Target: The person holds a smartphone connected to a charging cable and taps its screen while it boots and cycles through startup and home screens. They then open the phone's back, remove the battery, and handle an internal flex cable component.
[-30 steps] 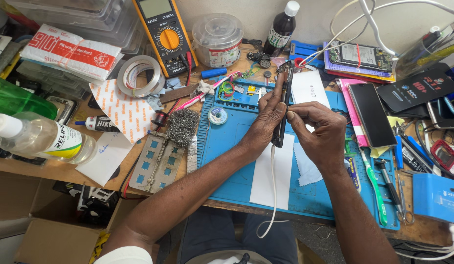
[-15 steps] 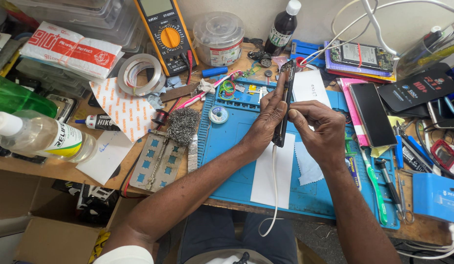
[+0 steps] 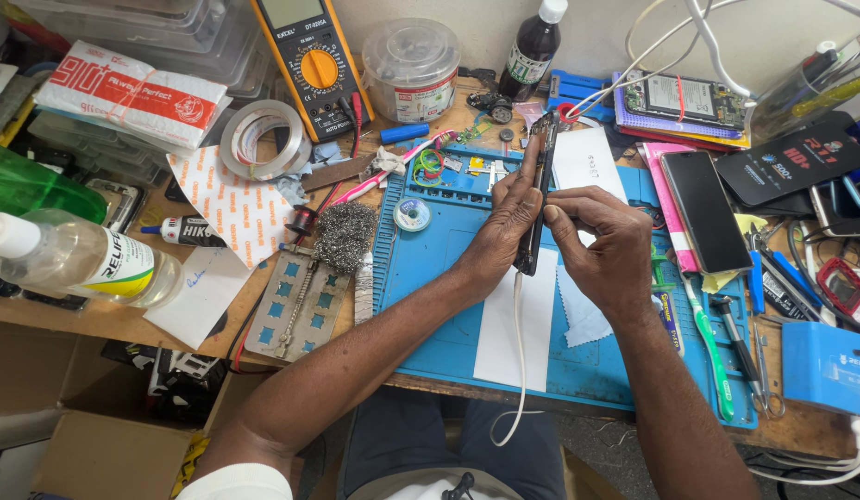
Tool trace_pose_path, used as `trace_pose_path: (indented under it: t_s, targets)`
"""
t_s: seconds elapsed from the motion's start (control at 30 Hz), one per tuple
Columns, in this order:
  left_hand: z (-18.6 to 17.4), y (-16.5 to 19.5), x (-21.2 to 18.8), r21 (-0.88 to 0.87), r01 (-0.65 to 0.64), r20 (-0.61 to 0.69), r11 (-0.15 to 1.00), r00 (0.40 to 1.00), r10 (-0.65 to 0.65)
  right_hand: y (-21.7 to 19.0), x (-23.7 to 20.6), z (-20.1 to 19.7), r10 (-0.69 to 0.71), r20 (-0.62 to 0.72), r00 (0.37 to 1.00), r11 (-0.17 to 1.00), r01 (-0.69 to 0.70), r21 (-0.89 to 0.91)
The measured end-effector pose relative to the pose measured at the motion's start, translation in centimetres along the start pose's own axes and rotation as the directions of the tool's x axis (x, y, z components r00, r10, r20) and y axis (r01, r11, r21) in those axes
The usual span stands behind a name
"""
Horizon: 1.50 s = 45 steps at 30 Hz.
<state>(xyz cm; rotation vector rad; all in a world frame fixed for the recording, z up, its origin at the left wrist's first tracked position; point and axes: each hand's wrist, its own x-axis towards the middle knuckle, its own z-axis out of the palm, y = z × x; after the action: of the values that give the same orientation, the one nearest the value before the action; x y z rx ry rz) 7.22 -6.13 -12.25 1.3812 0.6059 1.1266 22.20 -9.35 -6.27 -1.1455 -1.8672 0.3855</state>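
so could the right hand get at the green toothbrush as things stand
Probably not right away: the right hand is busy pinching the dark phone edge. The green toothbrush lies uncovered on the blue mat beside that forearm.

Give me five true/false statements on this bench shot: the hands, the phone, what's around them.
1. Both hands hold a dark phone on edge above the blue mat. True.
2. The left hand rests flat on the mat, holding nothing. False: its fingers lie along the phone's side.
3. A white cable hangs from the phone's lower end. True.
4. The yellow multimeter lies to the right of the right hand. False: it stands at upper left, behind the tape roll.
5. A green toothbrush lies on the mat to the right of the right hand. True.
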Motion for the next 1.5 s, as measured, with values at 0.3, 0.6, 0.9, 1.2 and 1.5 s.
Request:
trace_pose_path:
  t_s: [0.3, 0.6, 0.9, 1.2, 1.5]
  targets:
    - [0.0, -0.3, 0.0, 0.011, -0.017, 0.010, 1.000, 1.000, 0.017, -0.3, 0.0, -0.2, -0.007, 0.010, 1.000, 1.000, 0.007, -0.015]
    - [0.6, -1.6, -0.2, 0.109, -0.143, 0.020, 0.984, 0.990, 0.142, 0.1, 0.4, 0.1, -0.027, -0.006, 1.000, 0.987, 0.026, -0.157]
    - [-0.3, -2.6, 0.2, -0.823, 0.129, 0.118, 0.553, 0.992, -0.055, 0.3, 0.1, 0.2, -0.088, -0.206, 0.975, 0.984, 0.053, -0.171]
    - [-0.8, -2.8, 0.1, -0.884, 0.137, 0.149, 0.448, 0.989, -0.009, 4.1, 0.4, 1.0, 0.502, 0.226, 0.835, 0.659, -0.538, 0.526]
    - [-3.8, -2.3, 2.0, -0.472, 0.141, -0.036, 0.870, 0.983, -0.178, 5.3, 0.5, 1.0, 0.397, 0.306, 0.865, 0.401, -0.464, 0.790]
